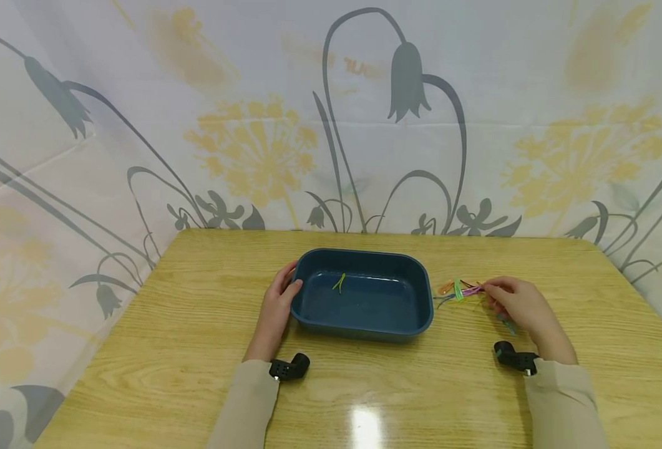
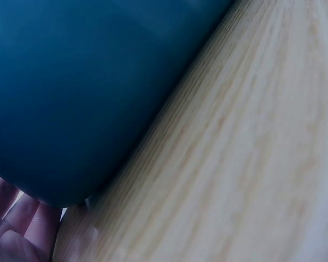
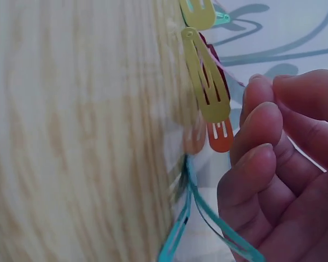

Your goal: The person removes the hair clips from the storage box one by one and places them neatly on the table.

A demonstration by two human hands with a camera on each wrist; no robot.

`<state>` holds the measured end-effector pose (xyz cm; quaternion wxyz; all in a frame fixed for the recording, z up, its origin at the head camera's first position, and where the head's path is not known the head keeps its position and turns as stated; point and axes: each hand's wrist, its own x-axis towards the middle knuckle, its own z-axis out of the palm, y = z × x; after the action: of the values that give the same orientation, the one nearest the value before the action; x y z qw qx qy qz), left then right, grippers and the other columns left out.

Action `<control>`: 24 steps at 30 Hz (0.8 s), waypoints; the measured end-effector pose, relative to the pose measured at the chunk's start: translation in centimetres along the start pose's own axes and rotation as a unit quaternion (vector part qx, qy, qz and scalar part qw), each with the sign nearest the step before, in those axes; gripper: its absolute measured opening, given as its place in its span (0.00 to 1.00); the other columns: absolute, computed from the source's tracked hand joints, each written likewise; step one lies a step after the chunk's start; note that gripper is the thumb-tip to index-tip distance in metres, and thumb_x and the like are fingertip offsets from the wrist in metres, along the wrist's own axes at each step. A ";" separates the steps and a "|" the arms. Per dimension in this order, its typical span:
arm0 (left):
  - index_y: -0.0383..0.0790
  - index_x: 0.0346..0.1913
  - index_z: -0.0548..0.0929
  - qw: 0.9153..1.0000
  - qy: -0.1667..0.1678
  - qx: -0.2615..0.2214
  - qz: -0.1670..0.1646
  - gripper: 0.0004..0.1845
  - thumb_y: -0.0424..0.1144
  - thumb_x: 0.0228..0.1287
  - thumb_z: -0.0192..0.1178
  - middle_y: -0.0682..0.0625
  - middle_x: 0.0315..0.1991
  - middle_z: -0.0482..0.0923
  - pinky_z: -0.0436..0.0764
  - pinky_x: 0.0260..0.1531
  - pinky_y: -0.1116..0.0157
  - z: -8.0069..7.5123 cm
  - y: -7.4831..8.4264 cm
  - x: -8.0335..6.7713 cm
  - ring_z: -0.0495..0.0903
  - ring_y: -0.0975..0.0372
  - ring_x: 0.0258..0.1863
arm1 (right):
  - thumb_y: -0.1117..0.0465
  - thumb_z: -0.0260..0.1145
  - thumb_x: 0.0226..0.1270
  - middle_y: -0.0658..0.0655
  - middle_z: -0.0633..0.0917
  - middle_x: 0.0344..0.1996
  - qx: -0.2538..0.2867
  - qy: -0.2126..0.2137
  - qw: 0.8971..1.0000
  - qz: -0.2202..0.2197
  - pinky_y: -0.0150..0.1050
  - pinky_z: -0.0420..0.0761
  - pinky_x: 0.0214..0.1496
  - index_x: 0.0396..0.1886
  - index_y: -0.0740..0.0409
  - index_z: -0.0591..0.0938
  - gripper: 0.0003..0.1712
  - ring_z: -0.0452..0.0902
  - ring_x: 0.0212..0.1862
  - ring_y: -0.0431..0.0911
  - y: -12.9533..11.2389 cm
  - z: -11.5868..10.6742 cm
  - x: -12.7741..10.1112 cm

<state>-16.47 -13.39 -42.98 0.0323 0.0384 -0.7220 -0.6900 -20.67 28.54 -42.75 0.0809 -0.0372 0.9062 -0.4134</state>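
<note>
My left hand [image 1: 277,302] grips the left end of a dark blue rectangular basin [image 1: 370,315], thumb over the rim and fingers along the outer wall. Inside it lies one yellow-green snap hair clip [image 1: 339,284], spread open in a V. To the right of the basin, my right hand [image 1: 524,305] pinches the end of a pink-purple hair clip [image 1: 471,290] between thumb and fingertips. Around it lies a small pile of clips: a green one [image 1: 458,289], an orange one [image 3: 220,139] and a yellow one [image 3: 208,76]. A teal hair clip [image 3: 221,226] lies spread below the right fingers.
The wooden table [image 1: 184,349] carries the basin and the clips. A patterned cloth [image 1: 477,162] with flowers hangs behind the table's far edge and at the sides. Each wrist wears a small black camera [image 1: 291,366].
</note>
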 end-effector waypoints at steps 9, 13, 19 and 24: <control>0.42 0.66 0.64 1.000 -0.002 -0.008 0.002 0.24 0.36 0.68 0.49 0.42 0.65 0.64 0.60 0.64 0.55 -0.1 -0.2 0.2 0.62 0.54 0.66 | 0.46 0.46 0.72 0.62 0.77 0.33 0.007 0.005 1.000 -0.018 0.36 0.74 0.29 0.55 0.68 0.71 0.30 0.71 0.28 0.44 -1.0 -0.1 -0.2; 0.42 0.66 0.64 1.000 -0.001 -0.012 0.002 0.24 0.36 0.68 0.49 0.42 0.65 0.63 0.61 0.64 0.55 -0.1 -0.2 0.2 0.62 0.54 0.66 | 0.46 0.46 0.72 0.62 0.77 0.33 -0.009 0.018 0.999 -0.041 0.36 0.74 0.30 0.55 0.67 0.72 0.29 0.72 0.29 0.44 -1.5 0.0 -0.2; 0.43 0.66 0.65 1.000 0.002 -0.009 -0.001 0.24 0.36 0.68 0.49 0.43 0.65 0.63 0.60 0.64 0.55 -0.1 -0.2 0.2 0.61 0.54 0.66 | 0.46 0.47 0.72 0.64 0.79 0.34 -0.016 0.013 0.998 -0.060 0.38 0.76 0.32 0.55 0.66 0.73 0.28 0.74 0.31 0.49 -2.8 0.1 -0.3; 0.42 0.66 0.65 1.000 0.002 -0.010 -0.001 0.24 0.36 0.68 0.49 0.43 0.65 0.64 0.60 0.64 0.55 0.0 -0.1 0.1 0.61 0.55 0.66 | 0.46 0.47 0.71 0.63 0.80 0.35 -0.031 0.007 0.997 -0.067 0.40 0.78 0.33 0.55 0.64 0.74 0.27 0.75 0.32 0.49 -3.8 0.3 -0.2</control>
<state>-16.60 -13.45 -43.04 0.0336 0.0406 -0.7152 -0.6970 -20.42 25.83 -40.02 0.0449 -0.0974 0.9147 -0.3895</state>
